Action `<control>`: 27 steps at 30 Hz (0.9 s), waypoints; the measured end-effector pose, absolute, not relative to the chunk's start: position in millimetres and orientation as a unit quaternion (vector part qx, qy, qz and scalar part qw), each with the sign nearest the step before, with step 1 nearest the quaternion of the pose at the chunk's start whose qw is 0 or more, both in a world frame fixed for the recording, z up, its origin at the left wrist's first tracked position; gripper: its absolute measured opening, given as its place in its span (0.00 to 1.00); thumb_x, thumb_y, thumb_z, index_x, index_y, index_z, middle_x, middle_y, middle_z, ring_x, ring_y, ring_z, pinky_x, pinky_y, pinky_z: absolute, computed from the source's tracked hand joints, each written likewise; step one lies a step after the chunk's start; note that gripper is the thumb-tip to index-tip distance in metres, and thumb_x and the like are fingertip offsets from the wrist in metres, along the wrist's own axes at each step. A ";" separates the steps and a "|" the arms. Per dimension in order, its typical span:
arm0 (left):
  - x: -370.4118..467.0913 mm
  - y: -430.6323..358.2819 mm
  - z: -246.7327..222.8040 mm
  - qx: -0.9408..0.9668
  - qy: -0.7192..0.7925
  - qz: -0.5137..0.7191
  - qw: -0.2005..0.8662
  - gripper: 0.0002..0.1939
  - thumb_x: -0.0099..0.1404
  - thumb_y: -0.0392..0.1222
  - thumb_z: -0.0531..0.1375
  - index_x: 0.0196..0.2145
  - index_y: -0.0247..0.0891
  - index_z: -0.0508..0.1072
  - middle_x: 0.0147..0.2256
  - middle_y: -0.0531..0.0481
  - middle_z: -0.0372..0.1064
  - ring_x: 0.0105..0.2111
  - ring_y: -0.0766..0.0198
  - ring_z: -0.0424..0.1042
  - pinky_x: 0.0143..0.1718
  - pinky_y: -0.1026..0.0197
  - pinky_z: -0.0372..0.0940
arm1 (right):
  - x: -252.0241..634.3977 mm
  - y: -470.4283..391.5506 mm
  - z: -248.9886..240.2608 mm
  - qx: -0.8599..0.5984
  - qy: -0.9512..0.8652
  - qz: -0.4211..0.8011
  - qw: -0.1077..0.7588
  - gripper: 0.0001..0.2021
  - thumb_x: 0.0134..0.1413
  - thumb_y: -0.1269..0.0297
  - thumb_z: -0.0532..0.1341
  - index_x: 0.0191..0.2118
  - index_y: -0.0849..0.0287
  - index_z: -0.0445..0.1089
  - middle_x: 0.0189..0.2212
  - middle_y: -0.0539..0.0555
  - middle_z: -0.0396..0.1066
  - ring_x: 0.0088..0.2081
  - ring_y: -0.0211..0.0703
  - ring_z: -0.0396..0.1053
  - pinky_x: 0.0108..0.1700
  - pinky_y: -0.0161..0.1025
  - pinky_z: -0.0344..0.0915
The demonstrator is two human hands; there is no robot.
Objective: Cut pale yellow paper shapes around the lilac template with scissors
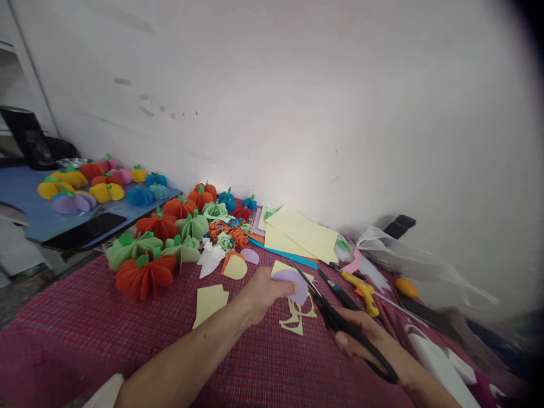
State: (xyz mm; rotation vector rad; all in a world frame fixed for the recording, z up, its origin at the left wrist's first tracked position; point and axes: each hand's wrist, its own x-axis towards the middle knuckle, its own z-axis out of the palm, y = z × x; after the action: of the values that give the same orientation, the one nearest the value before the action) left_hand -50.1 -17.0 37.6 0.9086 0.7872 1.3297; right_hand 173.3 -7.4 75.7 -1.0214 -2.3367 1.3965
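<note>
- The lilac piece [290,276], taken as the clock's centre, is being pinched by the left hand [260,292]: the thumb is lying on top, the fingers are mostly being hidden beneath.
- The scissors [339,322] are being gripped by the right hand [372,332], closed around the handles at 4 o'clock; the blades are being laid beside the lilac piece's right edge, their gap too fine to tell.
- The cutting is being judged as partway along: the lilac outline is looking rounded, while curved yellow offcuts [294,326] are lying at 6 o'clock and round-edged pieces [235,267] are resting between 9 and 10.
- Finished-looking paper pumpkins [144,277] are being gathered around 9 to 10 o'clock, with more being carried by a blue table [19,192] farther off.
- As stock apparently left, large yellow sheets [301,235] are being stacked at 12 o'clock, and smaller yellow sheets [210,303] are lying between 8 and 9.
- Movement is being limited by the wall [297,113] at 12 o'clock and by the glue gun [361,290] and the cutter [340,294] near 3.
- Open room is being offered by bare cloth on the worktop [250,368] around 7 o'clock; its near edge cannot be made out.
</note>
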 end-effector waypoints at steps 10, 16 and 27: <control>-50.5 -17.5 36.9 0.423 0.369 0.549 0.619 0.10 0.45 0.37 0.61 0.28 0.30 0.74 0.28 0.45 0.72 0.28 0.63 0.68 0.32 0.61 0.61 | 182.5 0.4 83.4 -0.341 -0.813 0.469 0.058 0.20 0.53 0.56 0.55 0.49 0.61 0.60 0.20 0.45 0.50 0.19 0.30 0.47 0.19 0.28 0.45; -50.5 -16.8 34.6 0.432 0.371 0.543 0.617 0.08 0.46 0.36 0.61 0.27 0.30 0.74 0.27 0.46 0.71 0.26 0.64 0.68 0.32 0.61 0.61 | 187.1 2.5 82.3 -0.349 -0.803 0.480 0.049 0.19 0.50 0.57 0.57 0.46 0.62 0.63 0.19 0.45 0.50 0.20 0.30 0.47 0.19 0.28 0.45; -50.2 -19.1 40.1 0.439 0.400 0.507 0.625 0.08 0.43 0.34 0.61 0.25 0.30 0.74 0.26 0.47 0.71 0.25 0.64 0.67 0.30 0.62 0.60 | 181.8 -1.2 107.9 -0.338 -0.823 0.455 0.042 0.17 0.49 0.55 0.57 0.44 0.58 0.69 0.25 0.50 0.64 0.23 0.36 0.57 0.25 0.32 0.56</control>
State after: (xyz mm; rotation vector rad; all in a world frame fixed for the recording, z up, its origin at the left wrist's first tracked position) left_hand -50.2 -19.1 40.1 1.0066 0.9172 1.1642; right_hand 181.8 -1.2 107.9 -1.0336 -2.5182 1.3908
